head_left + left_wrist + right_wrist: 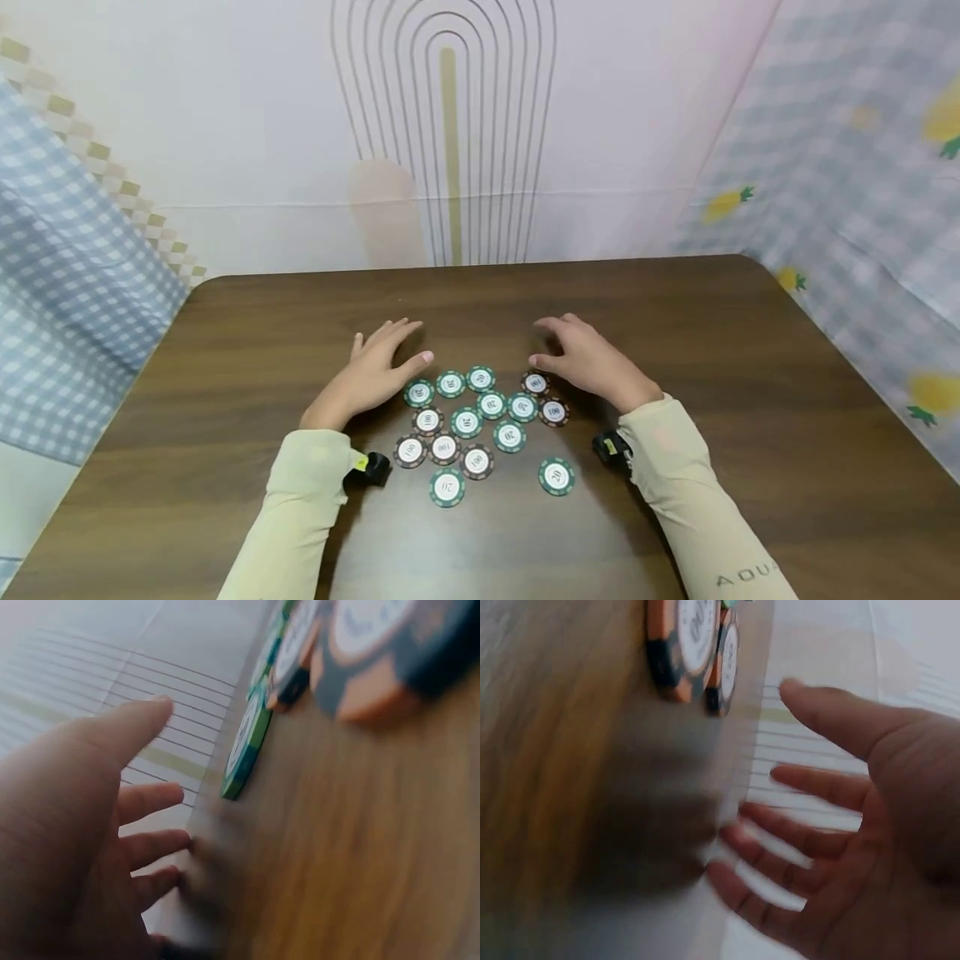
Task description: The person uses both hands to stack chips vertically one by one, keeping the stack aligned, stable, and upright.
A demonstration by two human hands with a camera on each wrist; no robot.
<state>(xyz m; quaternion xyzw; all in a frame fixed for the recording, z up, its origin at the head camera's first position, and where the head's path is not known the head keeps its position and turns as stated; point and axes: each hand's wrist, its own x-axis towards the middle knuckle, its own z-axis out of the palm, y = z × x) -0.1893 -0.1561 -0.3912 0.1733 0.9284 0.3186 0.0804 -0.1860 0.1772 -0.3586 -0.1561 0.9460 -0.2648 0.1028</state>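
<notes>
Several poker chips lie flat and loosely spread in the middle of the table, between my two hands. Some are green, marked 20, such as the near green chip (447, 487) and one apart on the right (557, 477); others are black and orange, marked 100, like the black chip (477, 461). My left hand (367, 375) is at the upper left of the chips with fingers spread, its thumb close to a green chip (246, 742). At the upper right, my right hand (592, 358) has its fingers loosely bent, thumb close to a black chip (726, 664). Neither hand holds anything.
The chips lie on a brown wooden table (675, 317) with rounded far corners. A pale patterned cloth (262, 125) hangs behind it, with checked cloths at the left and right. Each wrist carries a small black camera, such as the left one (369, 470).
</notes>
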